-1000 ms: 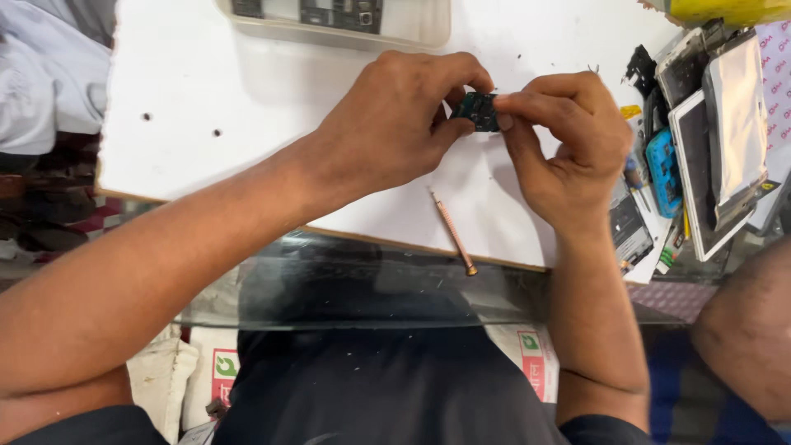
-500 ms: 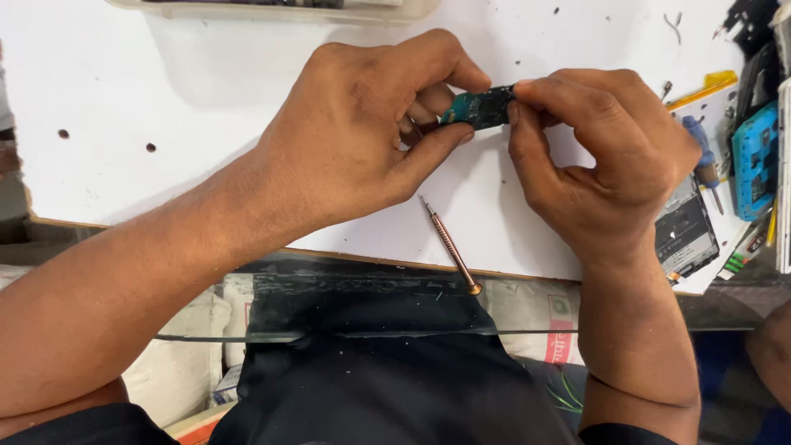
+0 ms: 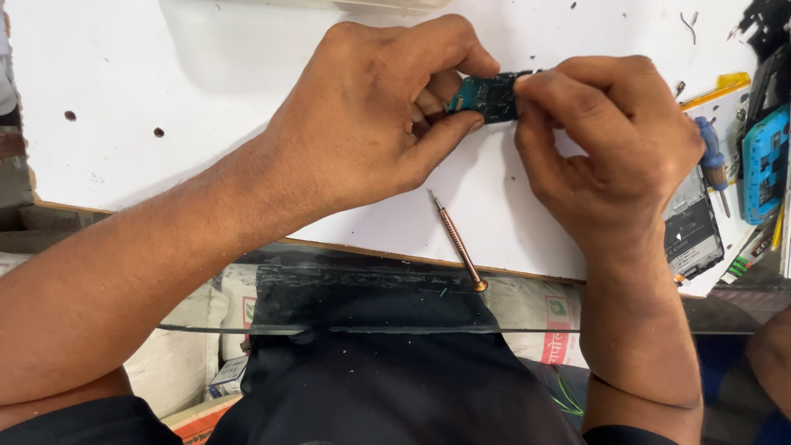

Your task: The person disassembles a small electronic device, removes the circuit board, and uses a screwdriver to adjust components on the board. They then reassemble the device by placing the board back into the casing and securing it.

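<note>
1. Over at the left, the left hand [image 3: 371, 124] comes in across the white surface [image 3: 165, 74], fingers curled tight, thumb and fingertips pinching the left end of a small teal circuit board [image 3: 488, 96].
2. Dead centre, that circuit board sits just above the surface, up near its far edge, bridged between both hands; only a short stretch of it shows between the fingers.
3. Just below it, a slim copper-coloured screwdriver [image 3: 456, 239] lies loose on the surface, untouched, its butt end at the near edge.
4. Moving right, the right hand [image 3: 614, 148] is closed too, thumb and forefinger clamped on the board's right end.
5. Far right, a blue-handled screwdriver [image 3: 710, 156], a dark phone part [image 3: 694, 235] and a blue phone frame [image 3: 765, 161] crowd the edge.
6. Risk, as I judge it: two pinches pulling against each other on so small a board could flex or crack it, or it could slip out and drop.
7. A wrist brushing the loose screwdriver could roll it off the near edge.
</note>
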